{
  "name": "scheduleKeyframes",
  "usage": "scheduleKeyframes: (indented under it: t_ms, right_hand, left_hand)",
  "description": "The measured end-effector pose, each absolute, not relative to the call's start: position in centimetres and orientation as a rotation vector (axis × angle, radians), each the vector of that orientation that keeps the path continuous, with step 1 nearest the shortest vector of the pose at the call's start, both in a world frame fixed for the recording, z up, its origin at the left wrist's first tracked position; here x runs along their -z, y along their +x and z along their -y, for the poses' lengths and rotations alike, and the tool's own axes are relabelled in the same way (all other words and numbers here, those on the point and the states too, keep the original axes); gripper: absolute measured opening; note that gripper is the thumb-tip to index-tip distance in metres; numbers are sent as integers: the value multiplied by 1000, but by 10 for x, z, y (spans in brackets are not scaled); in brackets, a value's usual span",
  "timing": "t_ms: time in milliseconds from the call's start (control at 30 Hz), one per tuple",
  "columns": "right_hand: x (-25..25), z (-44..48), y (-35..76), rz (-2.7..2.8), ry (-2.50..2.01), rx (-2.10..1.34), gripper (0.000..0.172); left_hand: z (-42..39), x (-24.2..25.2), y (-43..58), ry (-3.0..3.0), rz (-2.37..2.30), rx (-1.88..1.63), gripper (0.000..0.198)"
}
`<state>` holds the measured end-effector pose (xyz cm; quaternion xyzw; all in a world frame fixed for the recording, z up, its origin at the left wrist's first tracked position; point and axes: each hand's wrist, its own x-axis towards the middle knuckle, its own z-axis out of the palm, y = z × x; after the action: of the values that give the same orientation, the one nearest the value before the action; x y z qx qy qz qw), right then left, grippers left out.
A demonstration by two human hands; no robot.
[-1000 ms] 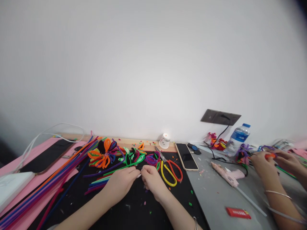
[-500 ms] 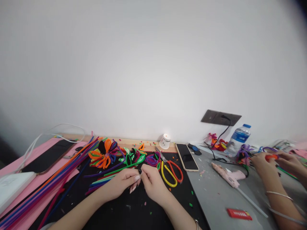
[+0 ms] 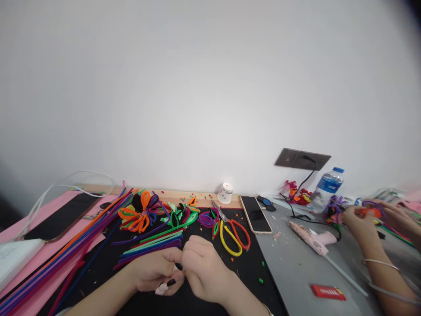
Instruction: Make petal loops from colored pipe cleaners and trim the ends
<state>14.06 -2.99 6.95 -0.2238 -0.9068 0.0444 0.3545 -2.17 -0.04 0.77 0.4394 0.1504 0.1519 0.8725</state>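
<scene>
My left hand (image 3: 158, 272) and my right hand (image 3: 205, 270) meet low over the black mat (image 3: 243, 281), fingers closed and pinching. Between them shows a small black piece (image 3: 178, 266), mostly hidden by the fingers; its kind cannot be made out. Just beyond my left hand lie cut pipe cleaners (image 3: 154, 245) in green, blue and purple. Behind those sits an orange pipe-cleaner flower (image 3: 143, 213), beside green looped pieces (image 3: 179, 217) and a purple looped one (image 3: 208, 218). Scissors (image 3: 232, 235) with yellow and red handles rest beyond my right hand, untouched.
Long pipe cleaners (image 3: 82, 237) lie on pink sheets at left, near a dark phone (image 3: 62, 215). A paper cup (image 3: 225, 193), another phone (image 3: 255, 214), a glue gun (image 3: 312, 239), a red lighter (image 3: 328, 292) and a water bottle (image 3: 329, 186) stand rightward. A co-worker's hands (image 3: 362, 219) hold something orange.
Both my hands have moved a little nearer and lower. My right hand has turned, its knuckles now upward, and my left fingers have curled. The co-worker's hands have shifted slightly.
</scene>
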Motion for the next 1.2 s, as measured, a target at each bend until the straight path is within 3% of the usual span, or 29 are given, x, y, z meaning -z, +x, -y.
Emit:
scheduleKeyframes:
  t_ms: [200,367,733,1000,1200]
  right_hand:
    - [-63,19,149,2297,-787,-158,24]
    - [-57,14,152,2240,-840,-259,17]
    - [-36,-1,150,1970,-1310,-507,23]
    - [-32,-2,147,2005,-1257,-601,25]
    - [-28,-1,145,1968,-1234,-545,25]
  left_hand:
    - [-5,-24,-25,879,-384,-475,22]
    - [-10,-31,-29,887,-452,-424,20]
    - [-7,-31,-8,1880,-1044,-704,19]
    - [-4,-31,-9,1955,-1070,-804,18]
    - [-5,-24,-8,1830,-1003,-761,32]
